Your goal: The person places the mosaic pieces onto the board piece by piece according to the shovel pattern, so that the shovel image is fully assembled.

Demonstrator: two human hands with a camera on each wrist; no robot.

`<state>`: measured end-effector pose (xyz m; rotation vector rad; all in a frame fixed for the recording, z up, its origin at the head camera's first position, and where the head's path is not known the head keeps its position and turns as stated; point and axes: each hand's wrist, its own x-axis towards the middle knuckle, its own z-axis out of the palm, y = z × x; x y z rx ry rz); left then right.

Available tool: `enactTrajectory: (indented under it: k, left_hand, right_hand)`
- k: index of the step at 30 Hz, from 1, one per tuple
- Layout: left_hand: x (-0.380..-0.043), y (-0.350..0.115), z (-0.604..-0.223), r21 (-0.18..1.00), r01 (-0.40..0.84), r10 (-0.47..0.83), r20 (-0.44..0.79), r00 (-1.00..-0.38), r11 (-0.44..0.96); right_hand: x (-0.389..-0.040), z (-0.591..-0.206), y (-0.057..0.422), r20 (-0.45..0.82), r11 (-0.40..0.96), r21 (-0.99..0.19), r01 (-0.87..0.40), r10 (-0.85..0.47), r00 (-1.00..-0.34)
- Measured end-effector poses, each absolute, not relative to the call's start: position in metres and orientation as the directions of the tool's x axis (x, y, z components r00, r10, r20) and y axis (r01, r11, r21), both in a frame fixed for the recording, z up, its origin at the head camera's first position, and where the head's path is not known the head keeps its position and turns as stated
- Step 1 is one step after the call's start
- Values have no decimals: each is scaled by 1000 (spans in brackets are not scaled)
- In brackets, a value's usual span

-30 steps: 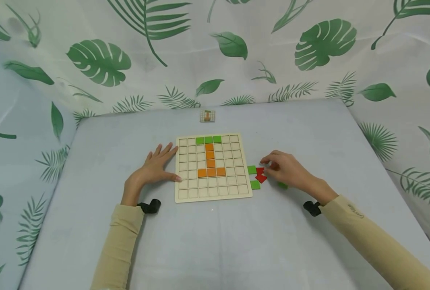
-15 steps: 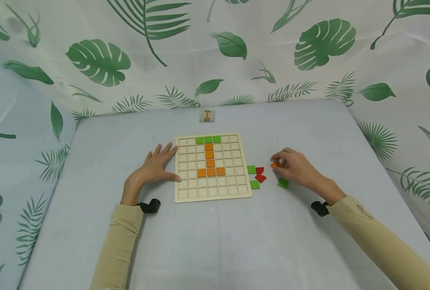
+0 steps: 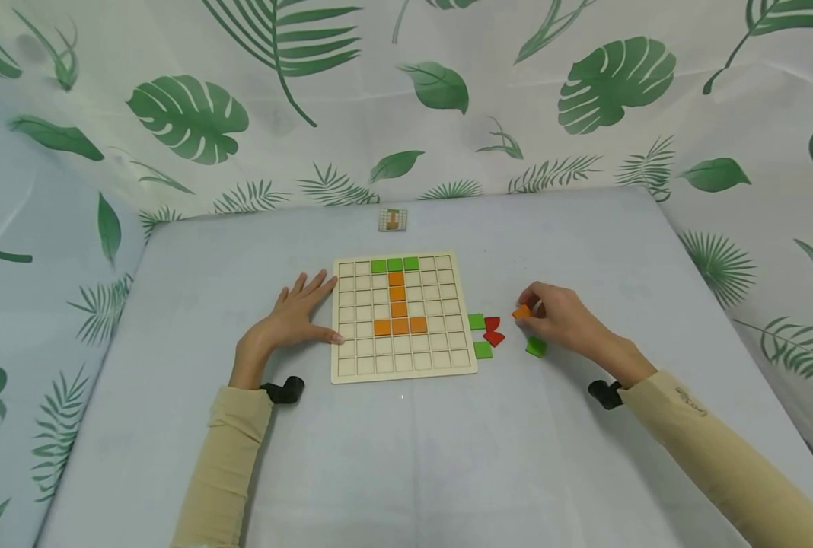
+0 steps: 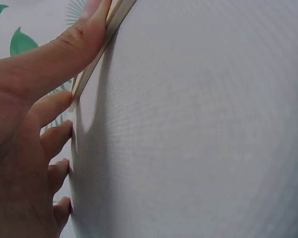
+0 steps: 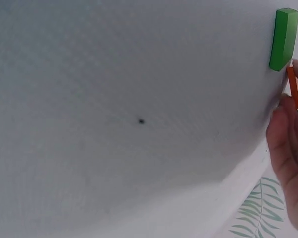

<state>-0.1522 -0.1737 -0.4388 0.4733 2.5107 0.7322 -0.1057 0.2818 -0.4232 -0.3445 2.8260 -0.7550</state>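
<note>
A pale wooden grid board [image 3: 365,365] lies mid-table, with green square tiles [image 3: 395,265] in its top row and orange tiles [image 3: 397,294] running down to a short orange row. My left hand [image 3: 290,317] is spread at the board's left edge, thumb and index fingertip touching it. To the right of the board, my right hand [image 3: 559,313] pinches an orange square tile [image 3: 521,312] between thumb and fingers. That orange tile [image 5: 294,88] also shows in the right wrist view, beside a green tile [image 5: 283,39].
Two green tiles [image 3: 483,350] and two red rounded pieces [image 3: 493,339] lie by the board's right edge. Another green tile [image 3: 536,347] sits below my right hand. A small pattern card [image 3: 393,220] lies beyond the board. Leaf-printed cloth [image 3: 441,84] hangs behind the table.
My right hand has moved right, away from the red pieces, and the orange tile now shows in its pinch. The green tile beneath it has come into fuller view. My left hand stays put.
</note>
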Motion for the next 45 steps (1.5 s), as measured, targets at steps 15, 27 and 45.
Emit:
enactTrajectory:
  k: [15, 27, 45]
  left_hand:
    - [-150, -174, -438, 583, 191, 452, -341, -824, 790]
    - [-148, -175, -438, 593, 182, 446, -335, -830, 785]
    - [-152, -176, -442, 584, 199, 454, -329, -828, 787]
  right_hand:
    - [-106, -417, 277, -23, 787, -552, -274, -343, -939]
    - [-104, -414, 272, -33, 719, -648, -251, -356, -934]
    - [-102, -409, 244, -80, 649, -732, -208, -385, -919]
